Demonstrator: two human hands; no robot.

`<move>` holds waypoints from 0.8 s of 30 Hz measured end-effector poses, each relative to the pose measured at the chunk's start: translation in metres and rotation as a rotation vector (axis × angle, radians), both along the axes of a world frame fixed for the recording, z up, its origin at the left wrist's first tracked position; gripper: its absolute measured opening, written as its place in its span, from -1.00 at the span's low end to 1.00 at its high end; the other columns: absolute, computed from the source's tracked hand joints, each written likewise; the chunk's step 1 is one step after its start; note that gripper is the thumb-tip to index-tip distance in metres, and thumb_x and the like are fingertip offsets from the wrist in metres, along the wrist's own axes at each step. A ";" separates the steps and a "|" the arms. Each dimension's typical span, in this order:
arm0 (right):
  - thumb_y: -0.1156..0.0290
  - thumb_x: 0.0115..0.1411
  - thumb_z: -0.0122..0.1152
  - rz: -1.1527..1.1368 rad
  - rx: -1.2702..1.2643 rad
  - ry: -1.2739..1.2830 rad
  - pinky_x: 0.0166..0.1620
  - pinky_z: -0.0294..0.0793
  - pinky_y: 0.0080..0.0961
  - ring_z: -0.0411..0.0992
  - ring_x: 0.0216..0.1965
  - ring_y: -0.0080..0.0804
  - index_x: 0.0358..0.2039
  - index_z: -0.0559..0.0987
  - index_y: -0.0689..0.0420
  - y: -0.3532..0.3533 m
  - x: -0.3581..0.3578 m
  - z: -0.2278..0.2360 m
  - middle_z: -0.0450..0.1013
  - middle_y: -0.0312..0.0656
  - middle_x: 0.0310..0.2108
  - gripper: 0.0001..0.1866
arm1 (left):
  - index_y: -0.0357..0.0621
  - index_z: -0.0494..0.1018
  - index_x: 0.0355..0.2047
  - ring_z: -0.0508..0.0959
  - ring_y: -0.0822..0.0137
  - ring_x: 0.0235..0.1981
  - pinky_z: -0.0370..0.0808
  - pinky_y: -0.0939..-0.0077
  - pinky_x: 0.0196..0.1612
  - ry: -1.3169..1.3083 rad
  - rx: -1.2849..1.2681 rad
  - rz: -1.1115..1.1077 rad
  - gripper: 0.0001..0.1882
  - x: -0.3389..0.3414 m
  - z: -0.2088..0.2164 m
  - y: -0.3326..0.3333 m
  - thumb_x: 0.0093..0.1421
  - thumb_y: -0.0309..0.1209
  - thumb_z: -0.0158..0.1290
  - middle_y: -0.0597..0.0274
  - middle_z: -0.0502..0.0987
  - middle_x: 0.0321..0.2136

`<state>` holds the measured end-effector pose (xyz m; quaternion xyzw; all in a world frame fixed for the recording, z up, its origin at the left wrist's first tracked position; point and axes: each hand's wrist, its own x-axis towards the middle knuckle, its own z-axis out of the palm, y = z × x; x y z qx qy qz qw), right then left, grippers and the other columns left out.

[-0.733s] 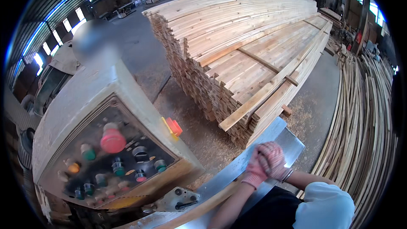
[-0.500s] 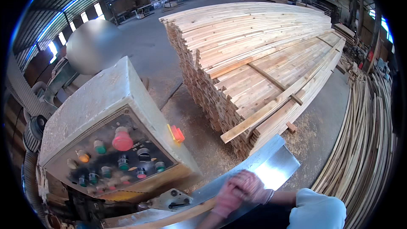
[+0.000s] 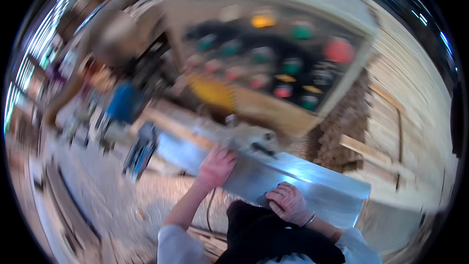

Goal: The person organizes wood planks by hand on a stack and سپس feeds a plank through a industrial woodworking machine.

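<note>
Metal table (image 3: pixel 312 186) of the woodworking machine: left hand (image 3: pixel 215 166) grips its far edge, fingers curled; right hand (image 3: pixel 289 203) rests on it, fingers bent together. Control panel (image 3: pixel 278 63) and stacked boards (image 3: pixel 410 117) stand behind.

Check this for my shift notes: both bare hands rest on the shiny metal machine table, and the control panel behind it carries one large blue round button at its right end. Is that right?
One detail is off. In the head view the large round button at the right end of the control panel is red, not blue. The rest stands: the left hand and the right hand both rest on the shiny metal machine table.
</note>
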<state>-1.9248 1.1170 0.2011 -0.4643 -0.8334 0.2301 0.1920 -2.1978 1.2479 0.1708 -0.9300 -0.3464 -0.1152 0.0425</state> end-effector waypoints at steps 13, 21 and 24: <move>0.36 0.05 0.19 0.018 0.190 -0.056 0.10 0.32 -0.17 0.44 -0.13 -0.15 -0.22 0.55 0.09 0.070 -0.149 0.035 0.50 -0.14 -0.25 -0.75 | 0.04 0.49 -0.18 0.29 0.21 0.18 -0.05 0.07 0.38 0.147 -0.037 -0.271 -0.71 -0.032 -0.026 0.017 0.13 -0.23 -0.09 0.25 0.42 0.03; 0.31 0.10 0.17 -0.091 -0.063 0.006 -0.02 0.39 -0.24 0.43 -0.18 -0.12 -0.18 0.54 0.06 0.041 -0.128 0.013 0.49 -0.12 -0.25 -0.74 | 0.00 0.51 -0.29 0.39 0.23 0.03 0.11 0.12 0.29 0.225 0.031 -0.514 -0.76 -0.030 -0.016 0.042 0.07 -0.28 -0.06 0.28 0.48 -0.13; 0.25 0.17 0.12 -0.227 -0.053 0.038 -0.07 0.43 -0.29 0.45 -0.14 -0.13 -0.14 0.52 0.04 0.033 -0.117 -0.006 0.51 -0.13 -0.21 -0.73 | -0.02 0.50 -0.32 0.42 0.23 -0.06 0.18 0.14 0.24 0.322 0.097 -0.626 -0.78 -0.023 -0.012 0.060 0.07 -0.29 -0.06 0.26 0.48 -0.20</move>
